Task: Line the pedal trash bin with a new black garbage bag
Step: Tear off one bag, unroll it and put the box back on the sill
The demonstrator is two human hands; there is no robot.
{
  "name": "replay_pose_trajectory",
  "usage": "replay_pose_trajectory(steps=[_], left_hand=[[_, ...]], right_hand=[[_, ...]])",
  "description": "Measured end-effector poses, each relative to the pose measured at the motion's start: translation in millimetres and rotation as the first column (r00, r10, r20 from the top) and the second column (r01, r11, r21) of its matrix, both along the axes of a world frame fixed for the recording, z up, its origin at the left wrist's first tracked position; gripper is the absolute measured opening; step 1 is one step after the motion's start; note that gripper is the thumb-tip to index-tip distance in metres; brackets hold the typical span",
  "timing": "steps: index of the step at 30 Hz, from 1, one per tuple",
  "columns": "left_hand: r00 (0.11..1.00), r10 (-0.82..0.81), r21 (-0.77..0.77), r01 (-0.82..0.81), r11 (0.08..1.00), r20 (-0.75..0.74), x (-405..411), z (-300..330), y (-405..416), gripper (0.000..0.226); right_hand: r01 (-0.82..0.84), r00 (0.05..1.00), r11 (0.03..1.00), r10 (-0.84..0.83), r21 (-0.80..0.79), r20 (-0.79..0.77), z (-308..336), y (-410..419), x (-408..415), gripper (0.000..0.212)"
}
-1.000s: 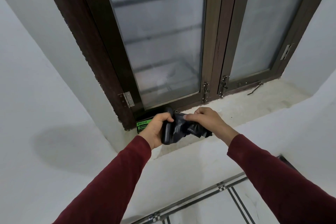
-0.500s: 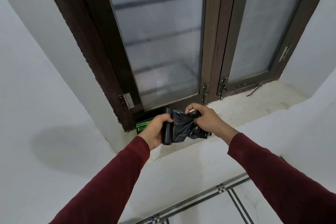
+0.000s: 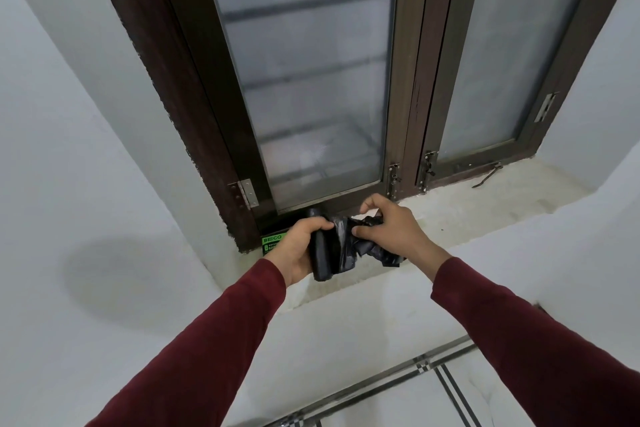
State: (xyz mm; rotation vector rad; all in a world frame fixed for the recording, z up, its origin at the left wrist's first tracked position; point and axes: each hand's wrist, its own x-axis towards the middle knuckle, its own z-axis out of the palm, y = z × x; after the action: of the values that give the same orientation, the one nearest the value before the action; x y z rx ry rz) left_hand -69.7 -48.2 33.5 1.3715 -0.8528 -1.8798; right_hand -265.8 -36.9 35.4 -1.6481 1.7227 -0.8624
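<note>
Head view | left hand (image 3: 300, 247) grips bag roll (image 3: 322, 255) | right hand (image 3: 388, 230) at 3 o'clock pinches loose bag (image 3: 375, 246) | pull steadily, tear at perforation.

Garbage bag roll (image 3: 323, 251) thin black plastic, slightly glossy, crinkled; window frame (image 3: 194, 87) dark brown wood, satin; panes (image 3: 304, 55) frosted glass; hinge (image 3: 246, 192) bright metal; sill (image 3: 460, 208) rough pale plaster; sleeves (image 3: 221, 340) matt maroon cloth
</note>
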Motion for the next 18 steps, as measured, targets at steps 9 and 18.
replay_pose_trajectory(steps=[9,18], left_hand=[[0.998,0.062,0.037,-0.062,0.997,0.004,2.3,-3.2,-0.4,0.053],[0.998,0.027,-0.005,-0.027,1.000,0.054,5.1,0.5,0.8,0.055]], right_hand=[[-0.120,0.984,0.987,0.104,0.109,0.144,1.7,-1.7,-6.0,0.056],[-0.028,0.985,0.989,0.003,0.145,0.170,2.1,-3.3,-4.5,0.016]])
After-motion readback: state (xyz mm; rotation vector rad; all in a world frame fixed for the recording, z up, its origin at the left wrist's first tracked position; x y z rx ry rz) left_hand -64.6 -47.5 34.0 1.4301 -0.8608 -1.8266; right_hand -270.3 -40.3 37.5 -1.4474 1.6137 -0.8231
